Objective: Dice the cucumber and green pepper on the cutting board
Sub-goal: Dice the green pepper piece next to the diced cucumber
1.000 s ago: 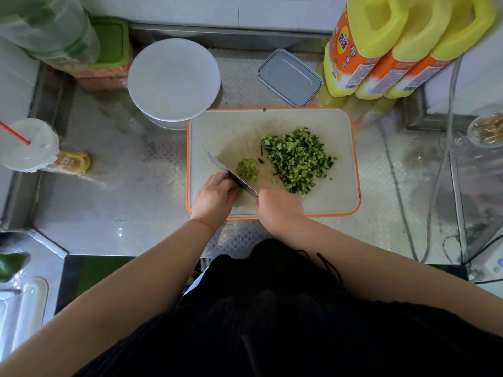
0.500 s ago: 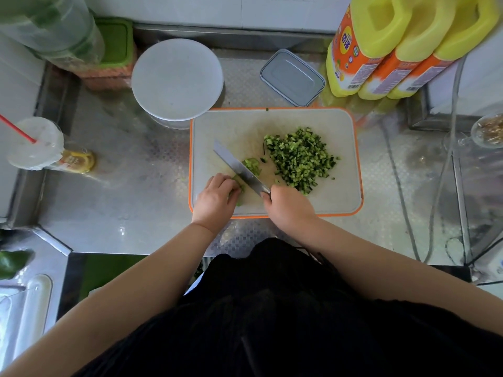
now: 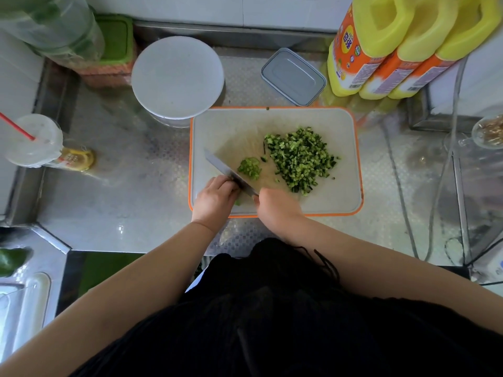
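Two hands low centre on cutting board (image 3: 340, 202). Left hand (image 3: 215, 198), fingers curled, pins green pepper (image 3: 238, 202), mostly hidden. Knife (image 3: 228, 172) back down at its fingertips after lifting half second ago, so another cut made. Small pepper dice (image 3: 250, 167) mid-board, right hand (image 3: 277, 206) wrapped round handle. Cucumber dice (image 3: 299, 159) piled right, looks finished.

Cutting board (image 3: 340, 202) on steel desk (image 3: 122, 191). Right hand (image 3: 277, 206) grips knife (image 3: 228, 172), blade angled far-left. Left hand (image 3: 215, 198), fingers curled, holds green pepper piece (image 3: 238, 202) against blade. Small pepper dice (image 3: 250, 166) right of blade; large diced cucumber pile (image 3: 299, 159) further right.
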Action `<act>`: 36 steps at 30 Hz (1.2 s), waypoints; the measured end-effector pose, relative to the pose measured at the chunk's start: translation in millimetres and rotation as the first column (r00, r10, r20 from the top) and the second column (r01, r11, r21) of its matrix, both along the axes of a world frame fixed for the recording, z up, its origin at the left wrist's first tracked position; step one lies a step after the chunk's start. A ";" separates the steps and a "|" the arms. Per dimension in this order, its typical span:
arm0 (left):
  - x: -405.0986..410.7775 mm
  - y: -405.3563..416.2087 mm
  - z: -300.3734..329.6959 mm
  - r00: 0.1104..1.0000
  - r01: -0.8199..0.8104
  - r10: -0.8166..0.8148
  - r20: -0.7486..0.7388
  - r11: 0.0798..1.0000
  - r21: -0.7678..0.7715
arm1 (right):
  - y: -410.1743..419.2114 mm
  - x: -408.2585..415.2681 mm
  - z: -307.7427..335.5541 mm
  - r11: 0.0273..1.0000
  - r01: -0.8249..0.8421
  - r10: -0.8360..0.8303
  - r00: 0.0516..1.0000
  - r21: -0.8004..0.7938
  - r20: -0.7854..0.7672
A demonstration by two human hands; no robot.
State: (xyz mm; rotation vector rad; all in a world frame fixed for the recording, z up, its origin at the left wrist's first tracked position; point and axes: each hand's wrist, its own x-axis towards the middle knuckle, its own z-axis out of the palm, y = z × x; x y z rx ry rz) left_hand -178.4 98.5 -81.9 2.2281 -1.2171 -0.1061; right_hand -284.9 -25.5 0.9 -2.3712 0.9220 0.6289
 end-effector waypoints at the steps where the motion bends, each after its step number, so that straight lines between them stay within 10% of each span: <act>1: 0.3 0.3 -1.3 1.000 0.008 -0.008 0.014 1.000 0.003 | -3.5 1.2 -1.5 0.999 0.042 -0.043 0.999 0.026 0.010; 6: 0.6 0.5 -0.4 1.000 -0.002 0.002 -0.019 1.000 0.016 | -14.6 -2.1 -0.3 0.974 0.179 -0.185 0.982 0.137 0.033; 19: -4.8 9.1 -2.3 0.999 -0.010 0.011 -0.041 1.000 0.027 | 2.5 -12.4 10.8 0.989 -0.123 0.124 0.992 -0.084 0.008; 30: -3.3 11.4 -7.0 1.000 0.022 -0.022 0.003 1.000 -0.008 | -9.9 7.0 -6.8 0.986 0.093 -0.099 0.994 0.137 0.039; 36: -8.2 17.0 4.6 0.998 0.005 -0.005 0.067 1.000 0.004 | -8.8 -13.2 8.2 0.999 -0.020 0.023 0.995 -0.037 0.093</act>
